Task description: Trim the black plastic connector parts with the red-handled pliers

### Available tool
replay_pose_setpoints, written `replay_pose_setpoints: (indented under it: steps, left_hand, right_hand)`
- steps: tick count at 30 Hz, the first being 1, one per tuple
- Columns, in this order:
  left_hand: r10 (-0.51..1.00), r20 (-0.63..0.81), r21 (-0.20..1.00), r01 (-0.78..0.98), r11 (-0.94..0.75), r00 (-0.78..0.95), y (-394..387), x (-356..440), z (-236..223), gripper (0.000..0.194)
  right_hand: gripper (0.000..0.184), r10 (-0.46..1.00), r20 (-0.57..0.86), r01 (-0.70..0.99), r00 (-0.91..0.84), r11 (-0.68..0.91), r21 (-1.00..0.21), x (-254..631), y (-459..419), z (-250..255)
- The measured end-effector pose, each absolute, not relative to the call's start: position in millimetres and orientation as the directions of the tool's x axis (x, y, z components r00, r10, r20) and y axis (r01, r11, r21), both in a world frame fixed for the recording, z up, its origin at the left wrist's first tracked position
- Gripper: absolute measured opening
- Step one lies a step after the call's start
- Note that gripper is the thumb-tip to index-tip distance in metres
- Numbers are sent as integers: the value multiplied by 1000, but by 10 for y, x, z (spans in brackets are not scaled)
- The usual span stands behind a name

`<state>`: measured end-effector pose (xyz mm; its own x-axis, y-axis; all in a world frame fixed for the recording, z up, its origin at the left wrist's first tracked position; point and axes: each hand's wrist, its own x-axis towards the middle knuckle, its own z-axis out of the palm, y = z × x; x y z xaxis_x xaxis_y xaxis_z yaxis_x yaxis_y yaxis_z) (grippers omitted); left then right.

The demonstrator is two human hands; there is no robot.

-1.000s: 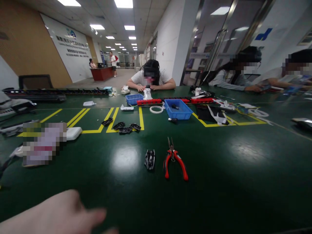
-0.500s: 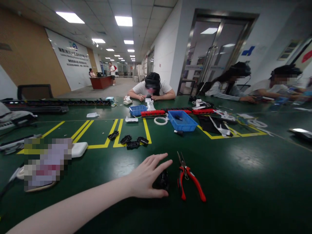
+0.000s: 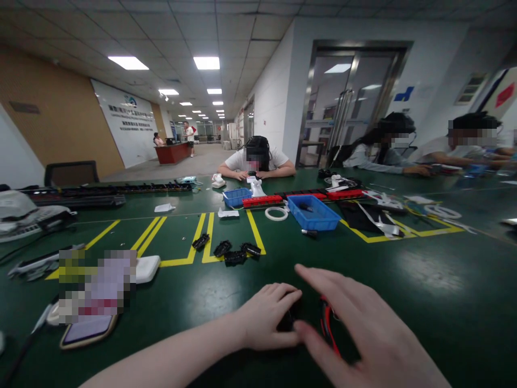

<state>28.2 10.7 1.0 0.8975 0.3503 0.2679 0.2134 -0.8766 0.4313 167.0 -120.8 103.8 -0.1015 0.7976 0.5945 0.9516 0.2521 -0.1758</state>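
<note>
My left hand (image 3: pixel 272 318) rests low over the table, its thumb and fingers curled round a small black part (image 3: pixel 286 321). Most of that part is hidden, so its exact kind does not show. My right hand (image 3: pixel 355 323) is beside it on the right, thumb and fingers spread apart with nothing between them. The right thumb tip is close to the left thumb. Partly covered by my right hand, the red-handled needle-nose pliers (image 3: pixel 326 323) lie on the table. Several ribbed black parts (image 3: pixel 235 257) lie farther forward, near the yellow tape.
A blue bin (image 3: pixel 313 213) holds a dark item, with a white ring (image 3: pixel 277 214) at its left. A smaller blue bin (image 3: pixel 237 197) stands behind. At left lie a phone (image 3: pixel 89 330) and a white case (image 3: pixel 147 268). Other people sit opposite and to the right.
My right hand has come into view from the lower right, over the pliers. My left fingers have closed in around the black part. The camera has tilted upward.
</note>
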Motion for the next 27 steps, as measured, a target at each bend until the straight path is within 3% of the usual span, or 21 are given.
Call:
replay_pose_setpoints:
  steps: [2,4,7,11,17,22,27]
  left_hand:
    - [324,256,441,189,-877,911,93,261,46,76]
    - [331,237,441,203,-875,913,74,221,90,77]
    - [366,208,425,254,-869,907,27,101,142,77]
    - [469,167,422,367,-829,867,-81,-166,165,82]
    - [591,138,460,477,-749,794,-266,-493,164,81]
    - [621,96,514,496,-700,778,-362,-558,181,82]
    - [633,129,543,480,-689,763,-470,-580,149,76]
  right_hand:
    - [55,812,543,960,215,-73,-272,1863,-1149,866]
    - [77,775,449,895,444,-365,-256,2039,-1155,574]
    - [105,746,313,808,588,-561,-180,2154,-1239,161]
    - [105,789,199,813,582,-563,-148,2036,-1350,-46]
    - [96,827,212,853,522,-500,-151,1985,-1315,12]
    - [97,773,182,758,607,-495,-424,2100,-1312,100]
    - [87,679,423,735,600,-261,-625,1836,-1424,210]
